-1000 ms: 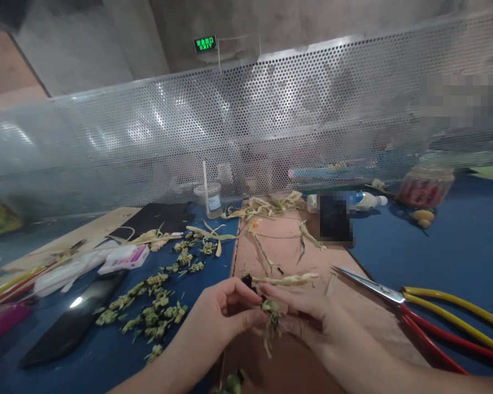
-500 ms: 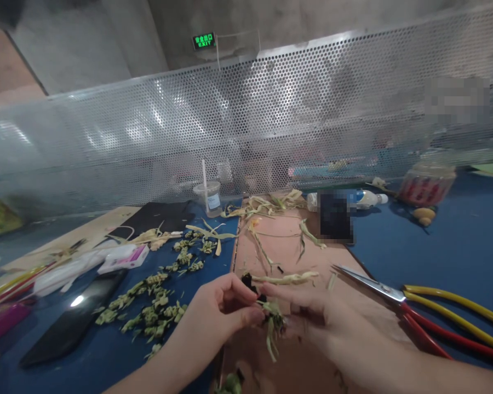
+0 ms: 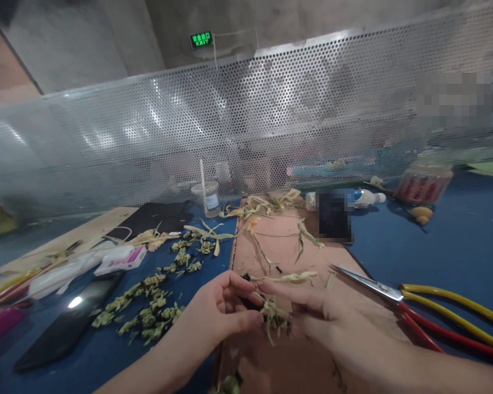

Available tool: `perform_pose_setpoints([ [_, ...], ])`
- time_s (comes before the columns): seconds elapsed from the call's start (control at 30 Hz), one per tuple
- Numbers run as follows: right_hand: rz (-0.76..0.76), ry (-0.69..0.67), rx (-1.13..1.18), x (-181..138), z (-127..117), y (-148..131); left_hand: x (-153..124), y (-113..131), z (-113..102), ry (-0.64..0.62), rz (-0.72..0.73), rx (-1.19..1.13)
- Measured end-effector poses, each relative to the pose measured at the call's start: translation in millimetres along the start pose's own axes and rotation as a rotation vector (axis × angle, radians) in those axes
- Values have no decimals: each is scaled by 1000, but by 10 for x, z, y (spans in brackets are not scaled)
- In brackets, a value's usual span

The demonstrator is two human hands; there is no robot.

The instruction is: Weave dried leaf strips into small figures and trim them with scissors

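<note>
My left hand [image 3: 222,312] and my right hand [image 3: 332,323] meet low in the middle over a brown board [image 3: 287,251]. Both pinch a small green woven leaf piece [image 3: 274,318] with loose strip ends hanging down. A small dark object [image 3: 248,300] sits between my left fingertips. Another leaf strip [image 3: 290,278] lies on the board just beyond my fingers. Several finished little green woven pieces [image 3: 156,306] are scattered on the blue table to the left.
Scissors with red and yellow handles [image 3: 419,306] lie right of my hands. A black phone [image 3: 66,328], a white and pink box [image 3: 117,260] and a plastic cup with a straw [image 3: 207,197] stand to the left. A perforated metal screen [image 3: 246,126] closes the far side.
My hands have turned the woven piece a little and drawn it slightly lower; the hanging strips have shifted to the right. The view has tipped slightly.
</note>
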State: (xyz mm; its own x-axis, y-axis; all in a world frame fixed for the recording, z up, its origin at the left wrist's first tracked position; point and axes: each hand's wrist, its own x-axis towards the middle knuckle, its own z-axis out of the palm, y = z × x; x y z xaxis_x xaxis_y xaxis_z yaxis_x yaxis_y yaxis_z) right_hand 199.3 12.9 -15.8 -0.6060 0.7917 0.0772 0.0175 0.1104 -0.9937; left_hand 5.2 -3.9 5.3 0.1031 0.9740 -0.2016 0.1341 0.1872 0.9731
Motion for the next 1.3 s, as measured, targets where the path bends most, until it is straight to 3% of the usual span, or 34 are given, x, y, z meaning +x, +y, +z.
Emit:
perform_pose_setpoints([
  [0.47,87,35,-128,-13,-25,-201,54,-52,-43,-43,52,-14],
  [0.67,-16,-7,-47,-17,-7,-114,56,-47,-8,-70,0,-28],
  [0.93,4,-12,-74,-20,48,-110,32,-76,12,-153,-57,-32],
  [1.2,-48,-68,-64,-27,125,-77,-31,-78,124,-249,-42,-277],
  [1.3,-54,-84,-103,-35,123,-80,-28,-98,126,-260,-47,-263],
])
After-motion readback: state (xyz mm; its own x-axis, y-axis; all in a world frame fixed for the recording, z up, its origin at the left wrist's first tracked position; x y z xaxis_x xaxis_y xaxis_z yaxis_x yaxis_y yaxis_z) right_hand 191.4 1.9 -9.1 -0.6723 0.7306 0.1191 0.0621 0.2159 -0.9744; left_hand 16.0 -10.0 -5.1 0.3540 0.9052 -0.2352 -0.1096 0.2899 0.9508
